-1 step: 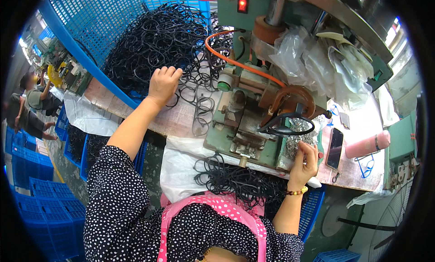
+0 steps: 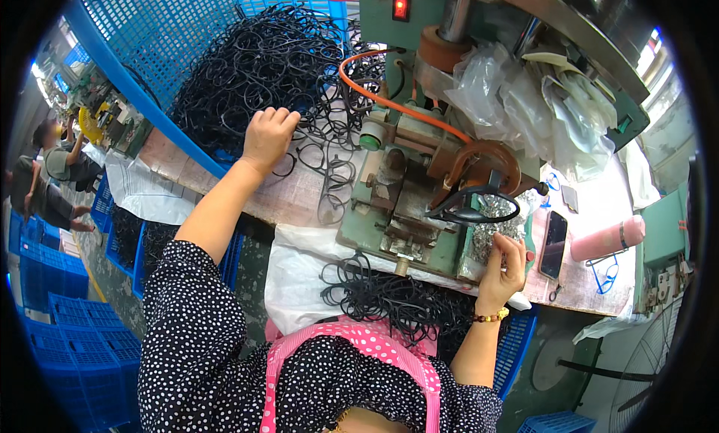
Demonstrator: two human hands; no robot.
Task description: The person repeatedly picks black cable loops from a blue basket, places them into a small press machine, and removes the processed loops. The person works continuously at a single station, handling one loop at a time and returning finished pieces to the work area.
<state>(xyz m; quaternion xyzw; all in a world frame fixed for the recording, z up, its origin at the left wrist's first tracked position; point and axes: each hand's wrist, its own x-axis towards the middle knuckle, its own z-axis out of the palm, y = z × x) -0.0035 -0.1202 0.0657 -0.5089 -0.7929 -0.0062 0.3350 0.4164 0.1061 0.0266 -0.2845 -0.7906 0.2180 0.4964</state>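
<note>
My left hand (image 2: 269,139) is at the near edge of a heap of black plastic eyeglass frames (image 2: 240,81), back toward me, fingers curled and fingertips hidden. A dark lens rim (image 2: 284,165) shows beside its wrist. At the front right of a green bench press (image 2: 359,227), my right hand (image 2: 505,268) lies with bent fingers next to a tray of shiny clear scraps (image 2: 487,242); what it grips, if anything, is hidden. Just above that hand, a black eyeglass frame (image 2: 479,208) sits on the press fixture, apart from the fingers.
A blue crate (image 2: 142,103) surrounds the heap. More frames (image 2: 382,298) lie below the press, before my apron. Plastic bags (image 2: 517,103) hang on the press. A phone (image 2: 553,242) and a pink bottle (image 2: 608,239) lie right. Co-workers (image 2: 64,163) are far left.
My left hand has shifted very slightly left and down at the heap's edge. The right hand and the frame on the press look the same.
</note>
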